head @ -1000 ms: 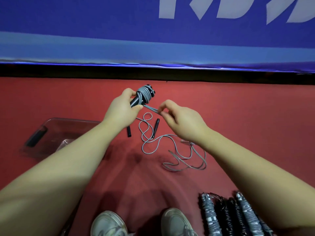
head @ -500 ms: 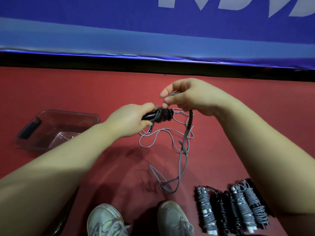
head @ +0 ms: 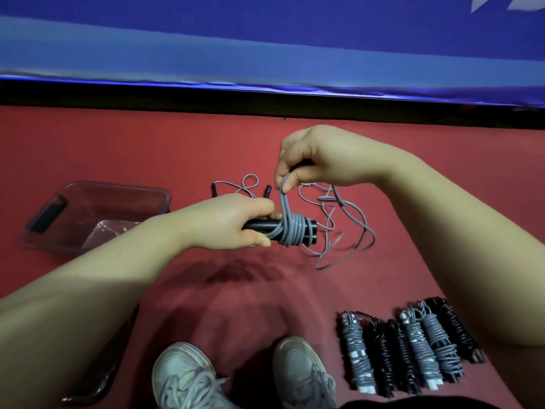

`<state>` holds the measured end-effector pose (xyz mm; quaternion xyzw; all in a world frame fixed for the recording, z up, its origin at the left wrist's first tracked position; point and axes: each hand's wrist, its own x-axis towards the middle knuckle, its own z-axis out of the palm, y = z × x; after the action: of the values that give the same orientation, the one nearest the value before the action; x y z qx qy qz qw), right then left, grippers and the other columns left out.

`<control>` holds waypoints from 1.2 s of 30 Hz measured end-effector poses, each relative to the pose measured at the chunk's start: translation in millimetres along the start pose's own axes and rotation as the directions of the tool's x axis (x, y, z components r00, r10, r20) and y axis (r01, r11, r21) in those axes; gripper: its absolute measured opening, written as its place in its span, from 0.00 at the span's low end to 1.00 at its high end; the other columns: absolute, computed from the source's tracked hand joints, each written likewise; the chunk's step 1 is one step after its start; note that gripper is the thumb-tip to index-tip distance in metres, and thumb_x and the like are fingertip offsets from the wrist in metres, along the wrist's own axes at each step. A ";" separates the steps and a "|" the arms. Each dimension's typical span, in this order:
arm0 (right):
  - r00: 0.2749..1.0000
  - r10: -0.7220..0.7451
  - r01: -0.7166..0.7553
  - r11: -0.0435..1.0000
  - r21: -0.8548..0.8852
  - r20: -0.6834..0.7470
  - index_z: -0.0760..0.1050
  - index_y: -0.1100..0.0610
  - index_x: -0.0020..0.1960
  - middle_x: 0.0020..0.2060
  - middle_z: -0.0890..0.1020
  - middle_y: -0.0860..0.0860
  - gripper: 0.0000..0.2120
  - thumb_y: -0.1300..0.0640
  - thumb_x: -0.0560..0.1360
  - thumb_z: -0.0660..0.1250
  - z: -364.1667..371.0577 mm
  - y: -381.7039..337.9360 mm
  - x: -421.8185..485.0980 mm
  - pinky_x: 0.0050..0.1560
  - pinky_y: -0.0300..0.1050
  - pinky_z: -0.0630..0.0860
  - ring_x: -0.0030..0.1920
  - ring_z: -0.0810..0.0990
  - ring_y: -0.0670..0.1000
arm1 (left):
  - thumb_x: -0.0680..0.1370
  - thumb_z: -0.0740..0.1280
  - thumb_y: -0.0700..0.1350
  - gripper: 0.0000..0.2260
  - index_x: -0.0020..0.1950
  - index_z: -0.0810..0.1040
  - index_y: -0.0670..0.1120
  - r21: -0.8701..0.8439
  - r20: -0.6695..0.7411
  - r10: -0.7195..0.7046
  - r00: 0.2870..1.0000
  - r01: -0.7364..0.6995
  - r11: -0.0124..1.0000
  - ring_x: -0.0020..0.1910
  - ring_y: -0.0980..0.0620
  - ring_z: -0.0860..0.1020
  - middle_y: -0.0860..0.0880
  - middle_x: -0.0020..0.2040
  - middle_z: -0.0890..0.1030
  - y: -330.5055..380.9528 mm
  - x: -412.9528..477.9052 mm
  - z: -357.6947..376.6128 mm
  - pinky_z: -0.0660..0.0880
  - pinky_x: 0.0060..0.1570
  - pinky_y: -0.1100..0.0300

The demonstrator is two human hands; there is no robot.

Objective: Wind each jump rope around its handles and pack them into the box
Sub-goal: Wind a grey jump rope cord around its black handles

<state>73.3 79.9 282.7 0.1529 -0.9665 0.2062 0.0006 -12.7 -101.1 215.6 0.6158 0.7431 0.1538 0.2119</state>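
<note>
The 2 black cylindrical plastic handles (head: 259, 225) in my left hand (head: 227, 221) look smooth with a slight gloss. The grey round cord (head: 290, 231) wound on them is matt and rubbery-looking. The clear rectangular plastic box (head: 88, 190) is glossy and see-through. The red floor (head: 118, 143) looks matt, finely textured. My pale grey shoes (head: 182, 376) look like dull leather with woven laces.

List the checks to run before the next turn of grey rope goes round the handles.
1. Grip: left hand holds the black handles: ok.
2. Tension: right hand pinches the grey rope, strand taut above the coil: ok.
3. Turns lie close together on the handles: ok.
4. The loose tail is free of the other rope on the floor: cannot tell.
5. The clear box is open: ok.
6. The wound bundles are packed: not ok, they lie on the floor.
</note>
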 end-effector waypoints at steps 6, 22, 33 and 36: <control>1.000 -0.009 0.010 0.999 0.045 -0.020 0.82 0.56 0.46 0.39 0.78 0.47 0.07 0.53 0.71 0.71 2.0 7.4 1.5 0.45 0.32 0.69 0.41 0.75 0.40 | 0.74 0.71 0.50 0.06 0.46 0.75 0.54 -0.112 -0.025 0.006 1.000 -0.009 0.994 0.37 0.71 0.72 0.65 0.36 0.76 4.2 -2.9 -0.4 0.66 0.39 0.73; 0.890 0.452 -0.283 0.653 0.702 -0.062 0.66 0.55 0.34 0.24 0.69 0.45 0.18 0.64 0.82 0.51 85.8 13.0 -9.2 0.26 0.32 0.61 0.24 0.63 0.40 | 0.76 0.66 0.34 0.19 0.59 0.63 0.52 -0.653 -0.366 -0.121 0.923 -0.163 0.739 0.23 0.53 0.72 0.49 0.28 0.78 17.3 4.3 -10.8 0.70 0.25 0.63; 0.792 0.501 -0.308 0.822 0.480 -0.350 0.72 0.47 0.41 0.25 0.72 0.40 0.10 0.56 0.80 0.59 90.5 15.0 0.1 0.35 0.30 0.64 0.29 0.70 0.37 | 0.75 0.68 0.35 0.14 0.50 0.70 0.53 -0.846 -0.455 -0.542 0.707 -0.153 0.511 0.25 0.52 0.77 0.43 0.45 0.78 -9.4 18.7 -25.1 0.73 0.24 0.61; 0.807 0.540 -0.339 0.755 0.561 -0.240 0.74 0.48 0.41 0.24 0.70 0.42 0.11 0.55 0.80 0.59 85.3 12.7 -1.9 0.32 0.32 0.64 0.25 0.67 0.40 | 0.75 0.69 0.36 0.15 0.50 0.70 0.55 -0.824 -0.472 -0.558 0.683 -0.116 0.555 0.27 0.51 0.77 0.44 0.46 0.78 -16.3 19.6 -17.6 0.73 0.25 0.60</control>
<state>76.6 57.6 199.5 -0.1326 -0.8691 0.4652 0.1033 -38.4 -84.5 220.4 0.2360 0.6884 0.6588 0.1907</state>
